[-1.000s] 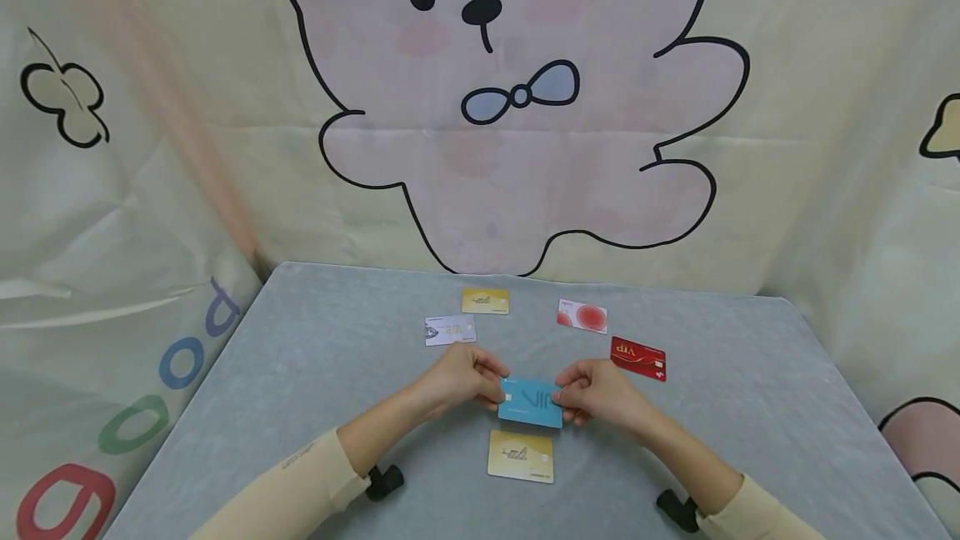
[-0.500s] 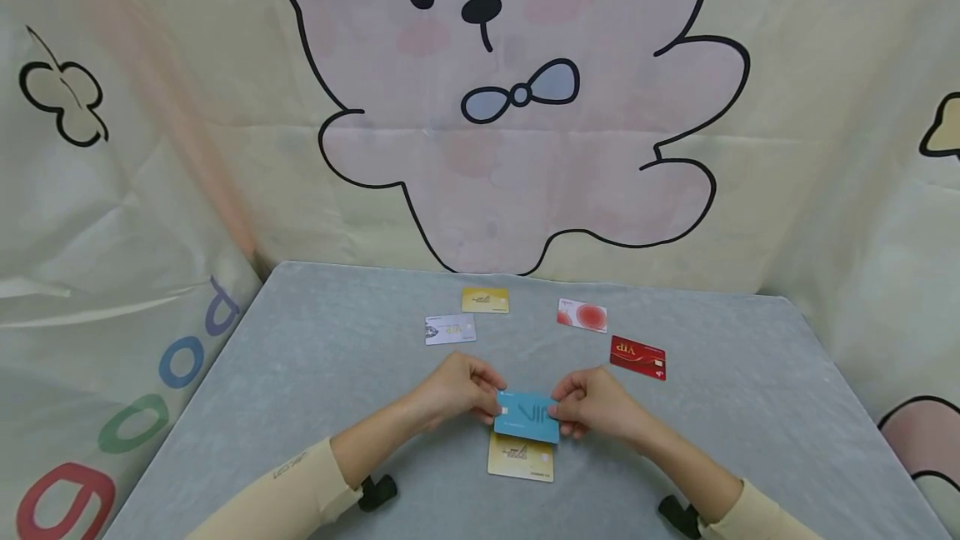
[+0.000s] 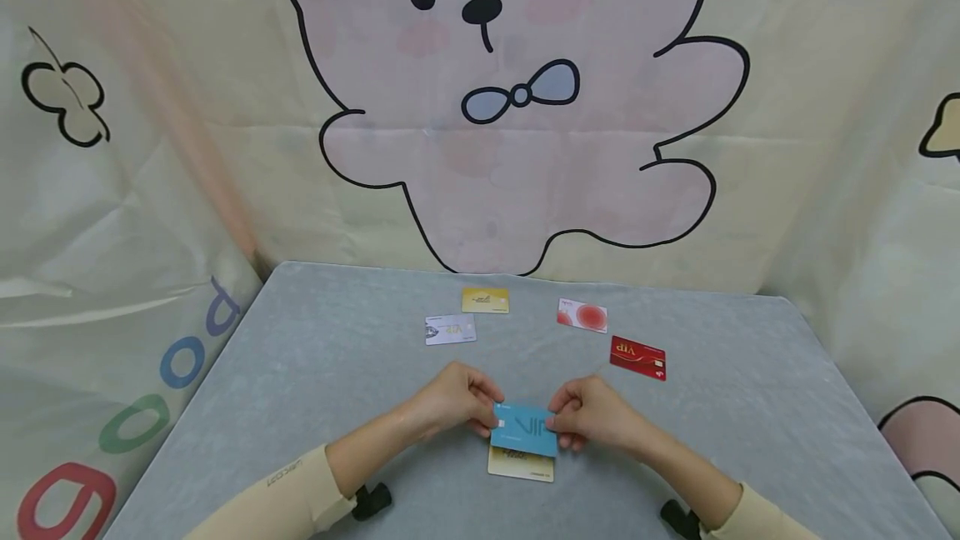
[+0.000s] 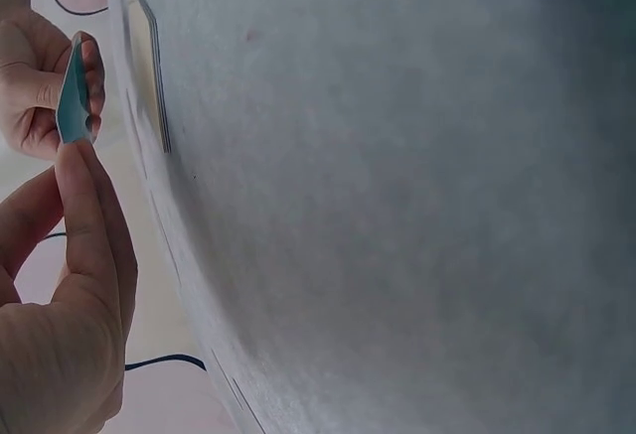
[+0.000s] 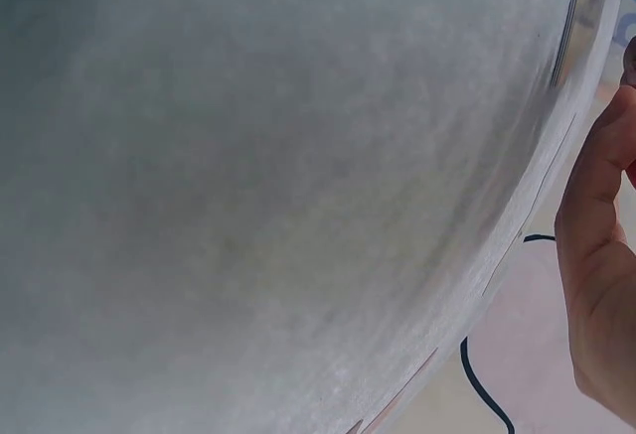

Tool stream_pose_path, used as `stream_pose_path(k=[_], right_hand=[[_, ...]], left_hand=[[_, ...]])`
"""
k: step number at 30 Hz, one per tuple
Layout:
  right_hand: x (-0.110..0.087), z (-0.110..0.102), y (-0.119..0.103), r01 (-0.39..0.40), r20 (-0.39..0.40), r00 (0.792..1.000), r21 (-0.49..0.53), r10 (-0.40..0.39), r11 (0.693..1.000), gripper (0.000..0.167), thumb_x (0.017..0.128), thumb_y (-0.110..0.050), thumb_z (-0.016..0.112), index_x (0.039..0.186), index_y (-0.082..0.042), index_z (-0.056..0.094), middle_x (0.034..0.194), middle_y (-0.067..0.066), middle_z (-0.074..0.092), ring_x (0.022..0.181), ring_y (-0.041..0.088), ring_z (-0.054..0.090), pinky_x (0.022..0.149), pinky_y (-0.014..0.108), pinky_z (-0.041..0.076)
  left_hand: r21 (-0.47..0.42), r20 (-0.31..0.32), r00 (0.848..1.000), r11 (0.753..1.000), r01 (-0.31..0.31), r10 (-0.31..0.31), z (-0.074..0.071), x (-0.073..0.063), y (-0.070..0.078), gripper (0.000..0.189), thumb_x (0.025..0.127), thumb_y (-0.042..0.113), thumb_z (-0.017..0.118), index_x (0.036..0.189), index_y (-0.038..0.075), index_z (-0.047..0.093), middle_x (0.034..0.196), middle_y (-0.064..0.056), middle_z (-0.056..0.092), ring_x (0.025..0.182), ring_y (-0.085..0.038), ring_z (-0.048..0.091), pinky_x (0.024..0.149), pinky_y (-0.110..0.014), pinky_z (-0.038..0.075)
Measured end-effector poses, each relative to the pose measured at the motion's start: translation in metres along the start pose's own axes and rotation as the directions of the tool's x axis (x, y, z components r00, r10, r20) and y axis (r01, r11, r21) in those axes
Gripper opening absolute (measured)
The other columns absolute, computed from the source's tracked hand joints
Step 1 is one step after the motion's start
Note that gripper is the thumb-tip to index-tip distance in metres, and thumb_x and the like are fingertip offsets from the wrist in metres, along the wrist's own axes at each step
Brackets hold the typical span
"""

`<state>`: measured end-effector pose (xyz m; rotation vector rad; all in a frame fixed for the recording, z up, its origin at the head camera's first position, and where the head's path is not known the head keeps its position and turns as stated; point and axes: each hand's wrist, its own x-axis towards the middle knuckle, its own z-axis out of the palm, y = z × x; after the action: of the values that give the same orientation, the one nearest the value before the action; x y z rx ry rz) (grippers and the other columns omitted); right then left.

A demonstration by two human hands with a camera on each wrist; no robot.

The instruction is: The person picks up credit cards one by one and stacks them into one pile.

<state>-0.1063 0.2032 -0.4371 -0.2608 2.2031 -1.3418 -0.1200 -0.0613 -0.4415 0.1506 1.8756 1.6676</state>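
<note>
Faces a pale cloth backdrop (image 3: 495, 161) printed with a pink bear in a blue bow tie. Has in front a table (image 3: 337, 323) under grey-blue cloth. Reaches over its near half in beige sleeves (image 3: 262, 492). Clamps the thumb and fingers of the left hand (image 3: 459, 398) on the left end of a blue VIP card (image 3: 525, 432), and those of the right hand (image 3: 592, 412) on its right end. Holds this card above a pale yellow card (image 3: 521, 470) lying on the cloth, hiding its far part in the head view; leaves a gap between the two, visible in the left wrist view. Has farther back, to the right, a red VIP card (image 3: 638, 358) and, beyond, a white card with red circles (image 3: 582, 317); to the left, a silvery VIP card (image 3: 450, 329) with a gold card (image 3: 485, 301) behind. Cannot make out the right fingertips in the right wrist view.
</note>
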Motion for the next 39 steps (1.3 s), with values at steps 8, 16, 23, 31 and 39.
stream_pose_path(k=[8, 16, 23, 31, 39], right_hand=[[0.0, 0.002, 0.001, 0.004, 0.034, 0.999, 0.006, -0.005, 1.0, 0.017, 0.093, -0.013, 0.08, 0.095, 0.0, 0.07, 0.07, 0.01, 0.069, 0.058, 0.019, 0.067, 0.058, 0.027, 0.058], [-0.001, 0.006, 0.002, 0.003, 0.058, 0.998, 0.006, -0.004, 1.0, 0.016, 0.093, -0.012, 0.08, 0.094, 0.0, 0.069, 0.068, 0.01, 0.068, 0.056, 0.015, 0.064, 0.055, 0.024, 0.055], [-0.001, 0.011, 0.003, -0.009, 0.072, 0.997, 0.004, 0.008, 1.0, 0.016, 0.093, -0.011, 0.08, 0.093, 0.0, 0.069, 0.067, 0.01, 0.067, 0.056, 0.014, 0.064, 0.054, 0.023, 0.055], [-0.002, 0.015, 0.006, -0.032, 0.07, 0.997, -0.016, 0.033, 0.999, 0.015, 0.093, -0.011, 0.08, 0.091, -0.001, 0.068, 0.066, 0.009, 0.066, 0.053, 0.013, 0.061, 0.052, 0.023, 0.054], [-0.002, 0.017, 0.006, -0.022, 0.064, 0.998, -0.045, 0.025, 0.999, 0.017, 0.092, -0.012, 0.081, 0.089, -0.003, 0.068, 0.064, 0.007, 0.064, 0.052, 0.013, 0.058, 0.052, 0.022, 0.052]], left_hand=[[0.035, -0.004, 1.0, 0.999, 0.008, -0.008, 0.0, -0.001, -0.003, 0.022, 0.081, -0.015, 0.077, 0.102, -0.007, 0.075, 0.075, -0.008, 0.069, 0.059, -0.013, 0.067, 0.063, -0.032, 0.062], [0.04, -0.003, 0.999, 0.999, 0.036, -0.036, 0.002, -0.003, -0.006, 0.021, 0.08, -0.017, 0.076, 0.098, -0.007, 0.075, 0.077, -0.01, 0.07, 0.061, -0.014, 0.068, 0.061, -0.032, 0.062], [0.042, 0.008, 0.999, 0.998, 0.053, -0.053, 0.003, -0.005, -0.008, 0.021, 0.078, -0.019, 0.074, 0.095, -0.006, 0.074, 0.077, -0.01, 0.068, 0.06, -0.014, 0.068, 0.059, -0.03, 0.061], [0.034, 0.016, 0.998, 0.997, 0.065, -0.065, 0.009, -0.008, -0.012, 0.022, 0.077, -0.021, 0.073, 0.092, -0.006, 0.073, 0.075, -0.01, 0.066, 0.057, -0.013, 0.066, 0.057, -0.029, 0.061], [0.064, -0.007, 0.998, 0.996, 0.062, -0.061, 0.011, -0.009, -0.013, 0.022, 0.077, -0.022, 0.072, 0.091, -0.006, 0.073, 0.074, -0.01, 0.066, 0.057, -0.014, 0.065, 0.057, -0.029, 0.06]])
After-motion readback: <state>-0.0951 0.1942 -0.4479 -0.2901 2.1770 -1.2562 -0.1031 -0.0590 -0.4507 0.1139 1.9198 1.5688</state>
